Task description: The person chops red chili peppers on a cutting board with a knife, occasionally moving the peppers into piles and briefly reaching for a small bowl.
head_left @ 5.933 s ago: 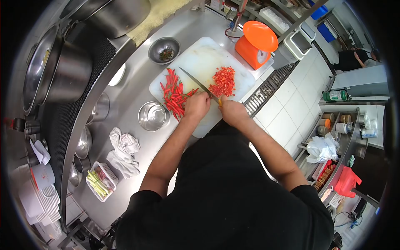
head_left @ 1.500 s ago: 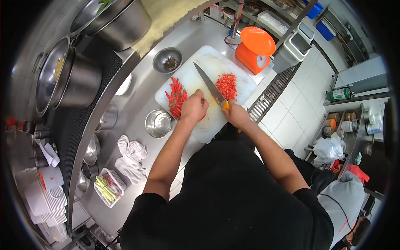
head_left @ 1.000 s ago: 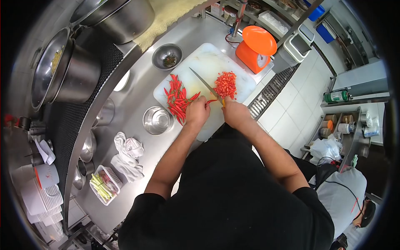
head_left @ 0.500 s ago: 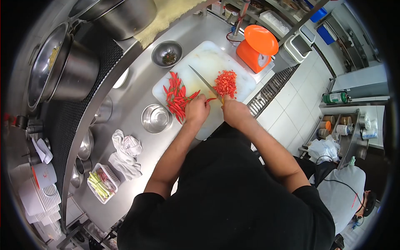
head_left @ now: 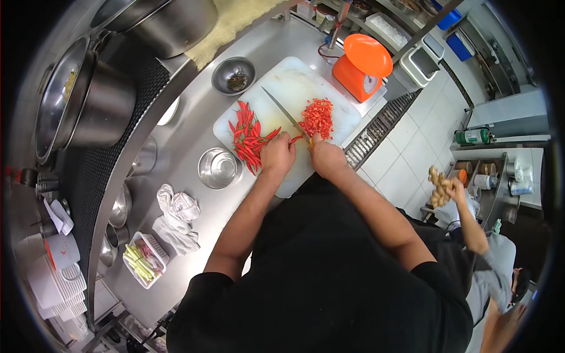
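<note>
My right hand (head_left: 328,157) is closed round the handle of a knife (head_left: 280,107), whose blade points away to the left over the white cutting board (head_left: 294,76). Pinched in my left hand (head_left: 278,157) is a red chili pepper (head_left: 296,139), its end close to the base of the blade. Beside my left hand spreads a pile of whole red chilies (head_left: 247,143). Chopped red chili (head_left: 318,117) forms a heap just beyond my right hand. A steel bowl of dark scraps (head_left: 236,82) and a shiny steel container (head_left: 218,168) stand beside the board.
An orange scale (head_left: 356,76) stands past the board's far right corner. Left of me lie a white cloth (head_left: 176,217) and a basket with green stalks (head_left: 139,263). Large pots (head_left: 103,109) occupy the left shelf. At right, a co-worker's hand holds ginger (head_left: 440,187).
My right hand and the knife have shifted slightly left, nearer my left hand. At the right, a co-worker's raised arm with ginger has come into view.
</note>
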`<control>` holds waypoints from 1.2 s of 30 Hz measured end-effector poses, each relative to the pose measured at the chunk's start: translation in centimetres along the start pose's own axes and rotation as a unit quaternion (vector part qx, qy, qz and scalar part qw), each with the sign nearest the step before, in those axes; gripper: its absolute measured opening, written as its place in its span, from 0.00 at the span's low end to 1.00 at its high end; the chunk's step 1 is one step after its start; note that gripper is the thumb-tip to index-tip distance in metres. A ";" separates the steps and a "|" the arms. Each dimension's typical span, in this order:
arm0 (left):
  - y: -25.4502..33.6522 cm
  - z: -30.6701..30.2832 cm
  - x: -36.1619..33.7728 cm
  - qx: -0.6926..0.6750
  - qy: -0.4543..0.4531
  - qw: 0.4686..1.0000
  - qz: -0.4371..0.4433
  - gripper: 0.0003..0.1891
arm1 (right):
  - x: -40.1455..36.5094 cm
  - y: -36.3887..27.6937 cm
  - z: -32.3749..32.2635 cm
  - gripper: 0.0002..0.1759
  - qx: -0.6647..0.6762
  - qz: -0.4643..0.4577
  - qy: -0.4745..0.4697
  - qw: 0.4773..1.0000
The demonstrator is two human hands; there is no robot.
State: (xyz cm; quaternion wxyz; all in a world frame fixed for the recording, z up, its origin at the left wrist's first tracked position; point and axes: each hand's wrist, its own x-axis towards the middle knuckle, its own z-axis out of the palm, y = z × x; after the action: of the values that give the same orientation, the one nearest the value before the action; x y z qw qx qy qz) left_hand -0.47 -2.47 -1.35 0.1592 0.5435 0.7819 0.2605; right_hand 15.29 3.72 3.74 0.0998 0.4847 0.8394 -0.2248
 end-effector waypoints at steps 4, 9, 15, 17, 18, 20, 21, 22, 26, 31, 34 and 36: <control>0.2 -0.9 0.2 -0.052 -0.035 0.998 -0.027 0.09 | 0.7 0.4 -0.7 0.15 -0.006 -0.027 0.011 1.000; -0.1 -1.2 -0.2 -0.071 -0.039 0.996 -0.027 0.07 | -0.9 -0.7 -3.1 0.14 -0.018 -0.019 -0.010 1.000; -0.5 -0.6 0.0 -0.050 -0.031 0.998 -0.016 0.05 | 0.5 -0.2 -0.3 0.14 0.013 -0.002 -0.019 1.000; -0.5 -0.5 -0.2 -0.044 -0.041 0.998 -0.022 0.05 | 0.3 -0.1 -0.5 0.14 0.004 -0.017 -0.012 1.000; -0.3 -0.5 0.2 -0.041 -0.041 0.998 -0.023 0.05 | 0.4 -0.2 -1.3 0.14 -0.003 -0.025 -0.003 1.000; -0.1 -0.6 0.1 -0.046 -0.038 0.998 -0.023 0.05 | -0.2 -0.7 -2.4 0.15 -0.018 -0.019 -0.013 1.000; -0.1 -0.7 0.0 -0.049 -0.036 0.998 -0.024 0.05 | -0.5 -0.9 -2.6 0.15 -0.026 -0.017 -0.019 0.999; -0.1 -0.6 0.2 -0.049 -0.033 0.998 -0.023 0.05 | -0.3 -0.8 -2.1 0.15 -0.017 -0.017 -0.015 1.000; -0.4 -0.1 0.2 -0.043 -0.035 0.998 -0.019 0.06 | 0.3 -0.3 0.2 0.15 0.009 -0.012 -0.006 1.000; -0.2 -0.3 0.3 -0.057 -0.042 0.997 -0.030 0.06 | 0.4 -0.7 -1.9 0.16 -0.009 -0.026 -0.012 1.000; -0.4 -0.2 0.2 -0.048 -0.037 0.998 -0.029 0.06 | -0.1 -1.0 -1.5 0.16 0.001 -0.011 -0.014 1.000; -0.2 -0.1 0.2 -0.035 -0.030 0.999 -0.022 0.06 | 0.1 -0.9 0.5 0.16 0.031 0.003 0.004 1.000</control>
State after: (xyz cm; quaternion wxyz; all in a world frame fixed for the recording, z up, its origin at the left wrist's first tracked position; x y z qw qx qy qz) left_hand -0.77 -2.37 -1.41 0.2071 0.5283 0.7788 0.2674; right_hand 14.39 3.16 3.50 0.0820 0.4909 0.8310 -0.2484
